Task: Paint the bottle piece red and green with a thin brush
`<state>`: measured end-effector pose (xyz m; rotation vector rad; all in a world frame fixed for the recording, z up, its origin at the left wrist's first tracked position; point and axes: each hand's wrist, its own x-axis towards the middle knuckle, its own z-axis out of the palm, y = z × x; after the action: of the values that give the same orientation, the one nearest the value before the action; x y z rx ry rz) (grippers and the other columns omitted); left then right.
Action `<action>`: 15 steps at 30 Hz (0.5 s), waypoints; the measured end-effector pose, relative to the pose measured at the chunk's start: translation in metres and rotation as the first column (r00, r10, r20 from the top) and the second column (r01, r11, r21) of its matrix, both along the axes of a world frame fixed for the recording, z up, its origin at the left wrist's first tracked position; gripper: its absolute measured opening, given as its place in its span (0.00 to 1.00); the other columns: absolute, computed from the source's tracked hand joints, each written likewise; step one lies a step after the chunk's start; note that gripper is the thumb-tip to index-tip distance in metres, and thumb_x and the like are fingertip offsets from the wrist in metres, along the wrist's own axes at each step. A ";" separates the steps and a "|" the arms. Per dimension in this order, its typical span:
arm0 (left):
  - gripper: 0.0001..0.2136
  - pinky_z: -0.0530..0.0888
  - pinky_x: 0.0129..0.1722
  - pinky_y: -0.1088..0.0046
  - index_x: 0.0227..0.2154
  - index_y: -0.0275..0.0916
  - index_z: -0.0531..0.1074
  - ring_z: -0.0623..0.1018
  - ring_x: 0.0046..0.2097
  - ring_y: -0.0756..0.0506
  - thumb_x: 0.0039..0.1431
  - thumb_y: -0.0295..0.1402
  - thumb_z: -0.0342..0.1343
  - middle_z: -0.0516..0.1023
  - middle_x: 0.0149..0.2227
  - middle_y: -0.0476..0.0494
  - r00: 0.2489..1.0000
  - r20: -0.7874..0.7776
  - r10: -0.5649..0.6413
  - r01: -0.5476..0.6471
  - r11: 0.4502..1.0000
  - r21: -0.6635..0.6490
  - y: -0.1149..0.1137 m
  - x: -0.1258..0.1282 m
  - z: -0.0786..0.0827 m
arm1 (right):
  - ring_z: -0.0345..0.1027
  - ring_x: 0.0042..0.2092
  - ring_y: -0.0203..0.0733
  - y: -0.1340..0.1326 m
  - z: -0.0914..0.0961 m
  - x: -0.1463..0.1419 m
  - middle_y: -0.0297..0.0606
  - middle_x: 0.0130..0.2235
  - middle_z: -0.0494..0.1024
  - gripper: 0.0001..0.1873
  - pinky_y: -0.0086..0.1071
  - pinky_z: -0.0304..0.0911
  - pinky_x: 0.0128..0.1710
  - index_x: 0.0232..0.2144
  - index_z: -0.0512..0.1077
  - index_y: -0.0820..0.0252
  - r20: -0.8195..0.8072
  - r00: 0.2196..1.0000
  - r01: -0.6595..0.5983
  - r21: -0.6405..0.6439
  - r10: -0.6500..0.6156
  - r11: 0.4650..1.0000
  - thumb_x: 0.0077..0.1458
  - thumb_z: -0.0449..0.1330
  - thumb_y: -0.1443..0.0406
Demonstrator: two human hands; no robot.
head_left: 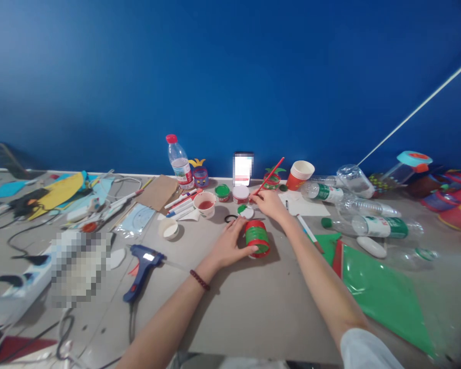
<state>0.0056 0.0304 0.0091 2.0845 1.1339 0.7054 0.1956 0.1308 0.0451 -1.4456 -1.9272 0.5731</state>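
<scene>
A short cylinder painted green with red bands (257,238) lies on its side on the grey table (253,307). My left hand (230,246) is wrapped round its left end and holds it steady. Further back, my right hand (267,203) pinches a thin red paintbrush (269,177) whose handle slants up to the right. The brush tip is down by a small white lid with green paint (246,210). Just behind stand a pot with a green lid (222,192) and a white pot (241,193).
A cup of reddish water (205,203), markers (181,202), a water bottle (180,163), stacked paper cups (300,175) and a phone (243,169) sit at the back. A blue glue gun (142,266) lies left. Green sheets (380,292) and several empty bottles (369,225) lie right.
</scene>
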 end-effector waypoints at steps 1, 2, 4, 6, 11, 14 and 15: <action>0.40 0.60 0.64 0.51 0.64 0.40 0.56 0.63 0.65 0.32 0.55 0.58 0.56 0.64 0.64 0.33 1.000 0.000 0.001 -0.001 1.000 0.000 0.000 0.000 0.000 | 0.77 0.38 0.46 0.000 0.001 0.000 0.43 0.36 0.84 0.10 0.34 0.68 0.42 0.29 0.80 0.61 -0.012 1.000 0.008 0.005 -0.008 1.000 0.59 0.59 0.68; 0.40 0.60 0.64 0.51 0.64 0.40 0.56 0.63 0.65 0.32 0.55 0.57 0.56 0.64 0.64 0.33 1.000 -0.002 0.001 -0.001 1.000 -0.001 0.000 0.000 0.000 | 0.77 0.38 0.45 0.000 0.001 0.001 0.42 0.36 0.84 0.10 0.33 0.68 0.42 0.30 0.80 0.61 -0.025 1.000 0.016 0.010 -0.016 1.000 0.59 0.58 0.68; 0.40 0.59 0.65 0.51 0.65 0.40 0.56 0.62 0.65 0.32 0.55 0.57 0.57 0.63 0.65 0.33 1.000 -0.005 0.005 -0.005 1.000 -0.008 0.000 0.000 0.000 | 0.77 0.39 0.44 0.000 0.001 0.000 0.41 0.36 0.84 0.10 0.32 0.68 0.42 0.31 0.79 0.61 -0.048 0.998 0.027 0.020 -0.026 0.999 0.59 0.58 0.68; 0.40 0.59 0.65 0.51 0.65 0.40 0.56 0.62 0.65 0.32 0.55 0.57 0.57 0.63 0.65 0.33 1.000 -0.004 0.003 -0.003 1.000 -0.009 0.000 -0.001 0.000 | 0.77 0.39 0.44 0.001 0.001 0.000 0.41 0.36 0.84 0.10 0.32 0.68 0.43 0.31 0.79 0.61 -0.063 0.998 0.028 0.027 -0.026 0.999 0.59 0.58 0.68; 0.40 0.59 0.65 0.50 0.65 0.41 0.56 0.62 0.65 0.32 0.55 0.57 0.57 0.63 0.65 0.34 1.000 -0.013 0.008 -0.008 1.000 -0.013 0.000 -0.001 -0.002 | 0.77 0.39 0.44 0.002 -0.004 -0.001 0.41 0.35 0.84 0.10 0.33 0.67 0.43 0.31 0.79 0.61 -0.077 0.997 0.031 0.044 -0.028 0.999 0.59 0.57 0.67; 0.40 0.58 0.65 0.50 0.65 0.41 0.56 0.61 0.66 0.32 0.55 0.56 0.58 0.62 0.66 0.34 1.000 -0.018 0.009 -0.009 1.000 -0.014 0.001 -0.002 -0.004 | 0.77 0.38 0.44 0.003 -0.006 0.000 0.41 0.35 0.84 0.11 0.33 0.67 0.42 0.30 0.78 0.60 -0.083 0.996 0.046 0.057 -0.041 0.997 0.59 0.57 0.67; 0.40 0.59 0.65 0.50 0.65 0.41 0.56 0.62 0.66 0.32 0.55 0.56 0.58 0.62 0.66 0.34 1.000 -0.017 0.007 -0.008 1.000 -0.013 0.001 -0.002 -0.004 | 0.77 0.38 0.44 0.004 -0.007 0.000 0.41 0.35 0.84 0.11 0.33 0.68 0.42 0.29 0.78 0.60 -0.085 0.995 0.050 0.060 -0.044 0.997 0.59 0.57 0.67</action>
<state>0.0039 0.0309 0.0050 2.0799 1.1533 0.6830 0.1959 0.1346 0.0384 -1.4022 -1.8252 0.5390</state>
